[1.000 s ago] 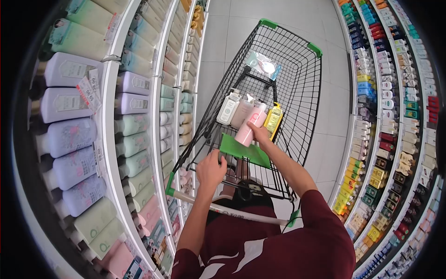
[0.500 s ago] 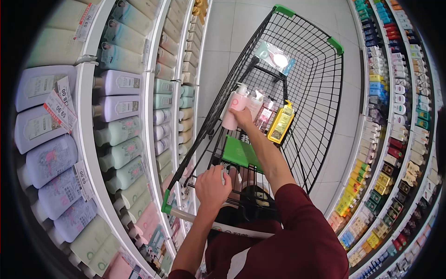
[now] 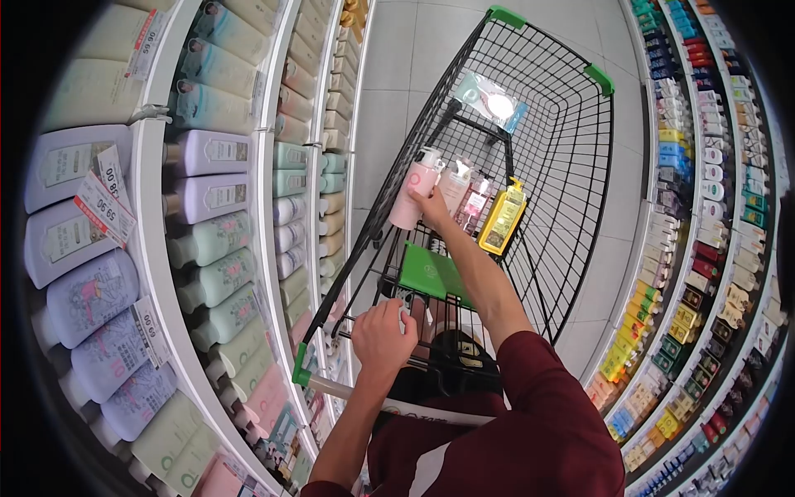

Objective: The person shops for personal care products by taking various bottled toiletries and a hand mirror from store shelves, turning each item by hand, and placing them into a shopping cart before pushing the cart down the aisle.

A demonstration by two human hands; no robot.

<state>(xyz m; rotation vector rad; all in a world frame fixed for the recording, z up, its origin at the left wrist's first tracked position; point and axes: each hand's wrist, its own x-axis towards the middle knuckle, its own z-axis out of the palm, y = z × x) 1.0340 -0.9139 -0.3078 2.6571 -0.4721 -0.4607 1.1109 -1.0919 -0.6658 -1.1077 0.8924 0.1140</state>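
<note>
My right hand (image 3: 427, 207) is wrapped round the lower part of a pink pump bottle (image 3: 411, 186), which stands slightly tilted in the shopping cart (image 3: 563, 157). Beside it are a paler pink pump bottle (image 3: 455, 184), a clear pink bottle (image 3: 474, 203) and a yellow pump bottle (image 3: 503, 219). My left hand (image 3: 383, 335) hovers over the cart's near end, above the handle (image 3: 327, 383). Its fingers are curled, and whatever they may hold is hidden. A green plastic flap (image 3: 432, 271) lies between my two hands.
A flat clear-and-blue package (image 3: 490, 103) lies toward the cart's far end. Shelves of large lilac bottles (image 3: 79, 170) and mint-green bottles (image 3: 224, 236) rise close on the left. On the right runs another shelf (image 3: 662, 232) packed with small items. Grey floor tiles (image 3: 389, 58) show around the cart.
My right hand and the pink pump bottle have shifted very slightly left. The left hand has moved a little right, and its fingers remain curled.
</note>
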